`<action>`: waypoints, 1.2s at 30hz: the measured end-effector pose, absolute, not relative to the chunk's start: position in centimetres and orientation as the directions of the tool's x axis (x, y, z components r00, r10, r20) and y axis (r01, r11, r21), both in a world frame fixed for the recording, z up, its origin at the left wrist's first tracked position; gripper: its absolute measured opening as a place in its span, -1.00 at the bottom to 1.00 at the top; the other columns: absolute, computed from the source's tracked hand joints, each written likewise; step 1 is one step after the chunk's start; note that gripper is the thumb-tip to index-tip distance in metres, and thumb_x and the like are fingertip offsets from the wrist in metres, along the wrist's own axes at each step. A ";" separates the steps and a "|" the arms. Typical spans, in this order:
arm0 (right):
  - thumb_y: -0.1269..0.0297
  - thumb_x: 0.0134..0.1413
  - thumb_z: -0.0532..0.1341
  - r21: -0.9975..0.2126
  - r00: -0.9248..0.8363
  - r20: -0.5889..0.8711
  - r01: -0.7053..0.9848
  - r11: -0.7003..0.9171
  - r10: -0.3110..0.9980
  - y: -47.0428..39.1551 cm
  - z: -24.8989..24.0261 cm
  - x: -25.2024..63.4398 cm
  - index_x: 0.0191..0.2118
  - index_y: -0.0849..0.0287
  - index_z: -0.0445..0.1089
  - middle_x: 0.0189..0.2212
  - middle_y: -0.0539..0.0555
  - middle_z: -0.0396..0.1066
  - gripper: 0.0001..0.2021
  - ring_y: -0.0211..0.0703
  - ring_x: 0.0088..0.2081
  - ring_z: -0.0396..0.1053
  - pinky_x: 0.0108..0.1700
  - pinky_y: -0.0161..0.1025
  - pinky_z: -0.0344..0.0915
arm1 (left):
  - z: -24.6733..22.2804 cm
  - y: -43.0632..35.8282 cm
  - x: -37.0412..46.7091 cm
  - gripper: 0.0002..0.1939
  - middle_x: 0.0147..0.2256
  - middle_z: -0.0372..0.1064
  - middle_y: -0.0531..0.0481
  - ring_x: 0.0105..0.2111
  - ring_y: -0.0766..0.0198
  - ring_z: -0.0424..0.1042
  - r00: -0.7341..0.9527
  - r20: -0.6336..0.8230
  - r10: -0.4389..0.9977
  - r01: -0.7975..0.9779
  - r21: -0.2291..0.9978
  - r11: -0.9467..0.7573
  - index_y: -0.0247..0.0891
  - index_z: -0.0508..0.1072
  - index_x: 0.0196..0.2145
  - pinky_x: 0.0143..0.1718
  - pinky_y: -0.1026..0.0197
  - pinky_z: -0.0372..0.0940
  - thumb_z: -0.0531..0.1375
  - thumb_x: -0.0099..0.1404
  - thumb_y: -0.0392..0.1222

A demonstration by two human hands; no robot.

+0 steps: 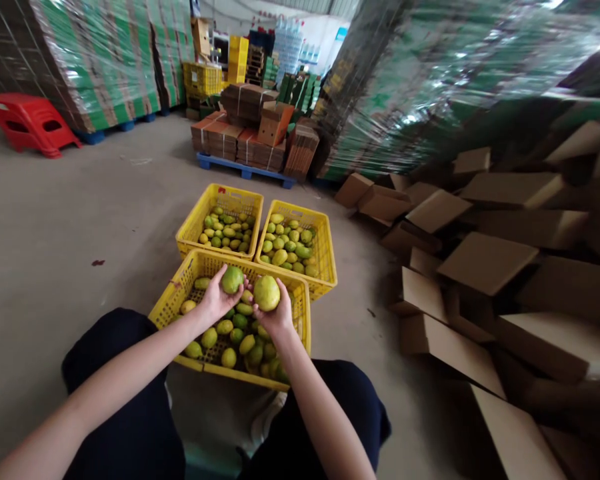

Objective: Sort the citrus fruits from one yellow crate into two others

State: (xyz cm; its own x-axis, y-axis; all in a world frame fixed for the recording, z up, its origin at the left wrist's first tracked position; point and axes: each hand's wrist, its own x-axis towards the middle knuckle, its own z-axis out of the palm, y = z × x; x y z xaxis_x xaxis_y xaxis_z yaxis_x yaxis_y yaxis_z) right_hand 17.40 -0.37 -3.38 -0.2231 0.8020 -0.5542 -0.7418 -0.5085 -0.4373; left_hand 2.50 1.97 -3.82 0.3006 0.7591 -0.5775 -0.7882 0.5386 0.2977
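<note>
Over the near yellow crate (177,285), my left hand (217,293) is closed around a green lemon (232,280). Close beside it, my right hand (279,313) grips a larger yellow-green lemon (267,293) from below and the right. Both fruits are held up above the crate, a small gap apart. Loose yellow and green lemons (229,357) lie in the near crate, partly hidden by my hands and forearms. Two more yellow crates stand against its far side: a left crate (185,237) and a right crate (330,257), each holding several lemons (280,257).
Empty cardboard boxes (487,263) are heaped at the right. A blue pallet (245,170) bears bundled flat cartons ahead. A red stool (30,123) stands at the far left, near a wrapped green stack (105,63). Another wrapped stack (410,80) rises behind the boxes.
</note>
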 end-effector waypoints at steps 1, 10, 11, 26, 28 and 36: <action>-0.02 0.00 0.21 -0.429 -0.202 -0.562 -0.758 -0.492 0.802 -0.1 -3.0 18.0 -0.23 0.12 0.43 -0.42 0.10 0.51 -0.67 -0.17 -0.51 0.40 -0.65 -0.33 0.27 | -4.1 1.5 2.9 -0.74 -0.42 0.46 -0.08 -0.50 0.32 0.51 0.311 -0.556 0.771 -0.723 0.389 0.572 -0.32 0.43 -0.19 -0.59 0.43 0.39 0.10 0.41 -0.06; 0.07 0.12 0.00 -0.395 0.115 -0.602 -0.903 -0.169 0.791 1.0 -0.5 25.2 -0.18 0.14 0.36 -0.47 0.06 0.46 -0.68 -0.21 -0.53 0.41 -0.66 -0.39 0.31 | -8.1 -9.3 5.7 -0.69 -0.64 0.35 0.08 -0.82 0.23 0.26 0.791 -0.604 0.092 0.505 0.731 0.459 -0.14 0.45 -0.61 -0.87 0.21 0.15 0.45 -0.08 0.06; 0.08 0.12 0.01 -0.388 0.115 -0.613 -0.906 -0.171 0.782 0.8 -0.6 25.4 -0.17 0.14 0.36 -0.46 0.07 0.47 -0.68 -0.20 -0.53 0.42 -0.66 -0.38 0.31 | -7.9 -8.9 5.5 -0.67 -0.65 0.34 0.06 -0.82 0.23 0.26 0.777 -0.616 0.133 0.500 0.731 0.464 -0.16 0.45 -0.61 -0.86 0.20 0.15 0.44 -0.06 0.08; 0.00 0.20 0.06 -0.504 -0.066 -0.650 -0.708 -0.494 0.757 0.4 -2.4 21.3 -0.21 0.19 0.37 -0.49 0.11 0.51 -0.66 -0.17 -0.56 0.47 -0.64 -0.35 0.37 | -5.1 2.9 -2.8 -0.90 -0.35 0.52 -0.12 -0.42 0.19 0.52 0.194 -0.463 0.865 -0.143 0.859 0.492 -0.28 0.51 -0.33 -0.28 0.22 0.34 0.25 0.20 -0.20; -0.04 0.13 0.16 -0.598 -0.195 -0.629 -0.496 -0.629 0.752 -0.5 -2.9 20.4 -0.20 0.22 0.40 -0.49 0.12 0.53 -0.62 -0.13 -0.60 0.47 -0.69 -0.32 0.35 | -5.2 1.7 -2.4 -0.89 -0.39 0.51 -0.06 -0.38 0.14 0.53 0.267 -0.363 0.893 0.115 0.932 0.345 -0.22 0.54 -0.35 -0.24 0.21 0.32 0.31 0.14 -0.17; 0.37 -0.56 0.53 -0.758 -0.701 -0.525 0.127 -0.640 0.483 -7.9 -6.9 15.4 -0.60 0.17 0.48 -0.77 -0.18 0.33 -0.74 -0.33 -0.83 0.23 -0.86 -0.46 0.12 | -7.1 -1.2 -6.4 -0.64 -0.11 0.54 -0.21 0.07 -0.18 0.42 0.322 -0.246 0.914 0.495 0.867 0.059 -0.13 0.55 -0.20 0.14 -0.02 0.18 0.33 0.05 0.05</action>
State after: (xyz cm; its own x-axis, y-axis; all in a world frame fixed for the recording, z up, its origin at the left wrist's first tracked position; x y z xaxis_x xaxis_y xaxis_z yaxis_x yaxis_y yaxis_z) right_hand 15.41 -7.88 -6.94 -0.7009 0.4828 -0.5251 0.1267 -0.6402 -0.7577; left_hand -6.37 -1.20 -7.09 0.3216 0.9143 -0.2462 0.4952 0.0592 0.8667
